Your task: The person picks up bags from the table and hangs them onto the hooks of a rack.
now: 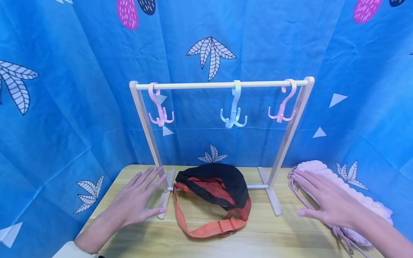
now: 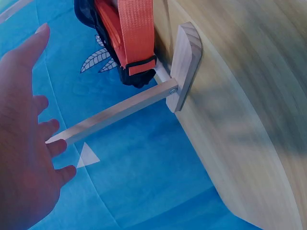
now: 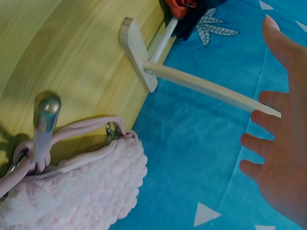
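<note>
Both hands hover over the table with fingers spread, holding nothing. My left hand (image 1: 137, 200) is beside the rack's left foot, left of a black and orange waist bag (image 1: 233, 184). That bag lies at the rack's base, its mouth gaping to show a red lining and its orange strap (image 1: 206, 229) looped toward me. My right hand (image 1: 329, 200) is above a pale pink, bumpy-textured bag (image 1: 371, 204), overlapping it in the head view. In the right wrist view, the pink bag (image 3: 91, 187) shows its cord strap and metal fittings.
A wooden rack (image 1: 190, 86) stands at the table's back. From its bar hang a pink hook (image 1: 160, 114) at left, a light blue hook (image 1: 235, 107) near the middle and another pink hook (image 1: 284, 107) at right. Blue patterned cloth (image 1: 274, 43) encloses the wooden table (image 1: 271, 236).
</note>
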A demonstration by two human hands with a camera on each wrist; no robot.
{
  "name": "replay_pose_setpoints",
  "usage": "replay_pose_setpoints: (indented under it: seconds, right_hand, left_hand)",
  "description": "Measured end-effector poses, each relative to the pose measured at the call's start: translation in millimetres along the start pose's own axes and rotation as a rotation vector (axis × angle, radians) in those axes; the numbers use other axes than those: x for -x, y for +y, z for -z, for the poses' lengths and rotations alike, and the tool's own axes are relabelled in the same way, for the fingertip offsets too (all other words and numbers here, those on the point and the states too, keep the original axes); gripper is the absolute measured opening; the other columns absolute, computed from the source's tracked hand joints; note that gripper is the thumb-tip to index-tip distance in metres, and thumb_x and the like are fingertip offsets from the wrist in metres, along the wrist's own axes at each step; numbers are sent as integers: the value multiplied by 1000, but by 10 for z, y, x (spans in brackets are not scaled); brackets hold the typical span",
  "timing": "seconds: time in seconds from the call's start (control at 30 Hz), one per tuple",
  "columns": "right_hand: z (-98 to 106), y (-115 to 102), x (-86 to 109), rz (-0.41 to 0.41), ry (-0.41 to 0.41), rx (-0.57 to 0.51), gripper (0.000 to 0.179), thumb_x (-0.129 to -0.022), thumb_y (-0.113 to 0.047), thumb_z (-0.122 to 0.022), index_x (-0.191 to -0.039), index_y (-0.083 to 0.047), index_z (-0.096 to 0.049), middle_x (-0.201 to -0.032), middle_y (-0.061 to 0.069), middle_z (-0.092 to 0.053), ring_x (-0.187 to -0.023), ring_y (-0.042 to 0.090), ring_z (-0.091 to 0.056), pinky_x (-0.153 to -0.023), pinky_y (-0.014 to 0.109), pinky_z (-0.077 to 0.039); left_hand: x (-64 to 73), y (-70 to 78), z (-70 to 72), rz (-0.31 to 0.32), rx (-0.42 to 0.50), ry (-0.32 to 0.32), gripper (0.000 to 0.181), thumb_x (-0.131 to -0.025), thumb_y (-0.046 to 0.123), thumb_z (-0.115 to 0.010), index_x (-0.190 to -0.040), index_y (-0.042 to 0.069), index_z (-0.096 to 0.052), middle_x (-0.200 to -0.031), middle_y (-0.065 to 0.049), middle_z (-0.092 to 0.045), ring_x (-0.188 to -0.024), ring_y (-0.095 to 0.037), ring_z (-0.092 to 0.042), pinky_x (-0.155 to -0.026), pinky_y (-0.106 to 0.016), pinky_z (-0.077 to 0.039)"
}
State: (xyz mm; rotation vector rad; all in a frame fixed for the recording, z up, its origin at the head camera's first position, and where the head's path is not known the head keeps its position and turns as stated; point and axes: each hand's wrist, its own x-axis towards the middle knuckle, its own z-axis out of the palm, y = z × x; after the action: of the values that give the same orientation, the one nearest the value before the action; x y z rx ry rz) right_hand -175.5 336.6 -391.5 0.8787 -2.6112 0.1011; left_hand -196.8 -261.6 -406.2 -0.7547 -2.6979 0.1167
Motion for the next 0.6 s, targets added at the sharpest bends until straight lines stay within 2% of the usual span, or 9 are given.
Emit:
replay_pose_setpoints:
  seconds: [0.07,0.17,0.27,0.37,0.6]
  right_hand:
    - [-7,-17,-26,6,13,-5,103,-78,-57,-83,-162,-21,-36,-162,13,-45,-153,26,-36,-120,8,9]
    - [-16,-42,-46,9,17,-2,102,-79,-57,-83,-161,-18,-38,-161,13,-46,-155,22,-34,-121,7,8]
    - [-25,-63,-67,3,17,-5,100,-79,-57,-82,-160,-16,-41,-160,14,-48,-151,30,-40,-121,6,7]
    - [-41,-88,-101,11,23,-4,97,-80,-59,-82,-157,-13,-45,-157,15,-51,-140,37,-49,-120,5,7]
    - [-121,-134,-171,78,72,8,93,-79,-59,-83,-150,-6,-53,-151,18,-56,-132,40,-53,-121,5,6]
  left_hand:
    - [-7,8,-6,-5,0,9,101,-86,85,-52,-166,27,-26,-173,-7,-28,-158,-35,-31,-126,-58,-30]
    - [-24,29,-36,-17,2,17,97,-89,82,-53,-165,28,-27,-172,-7,-30,-157,-35,-33,-125,-58,-30]
    - [-48,58,-70,-34,2,26,92,-92,78,-53,-165,28,-27,-172,-6,-30,-156,-34,-34,-125,-58,-30]
    - [-69,79,-91,-50,5,42,90,-93,75,-54,-165,27,-28,-171,-7,-32,-156,-33,-34,-125,-58,-31]
    - [-113,103,-102,-60,12,55,86,-95,73,-54,-163,25,-34,-169,-10,-36,-154,-35,-38,-124,-57,-34]
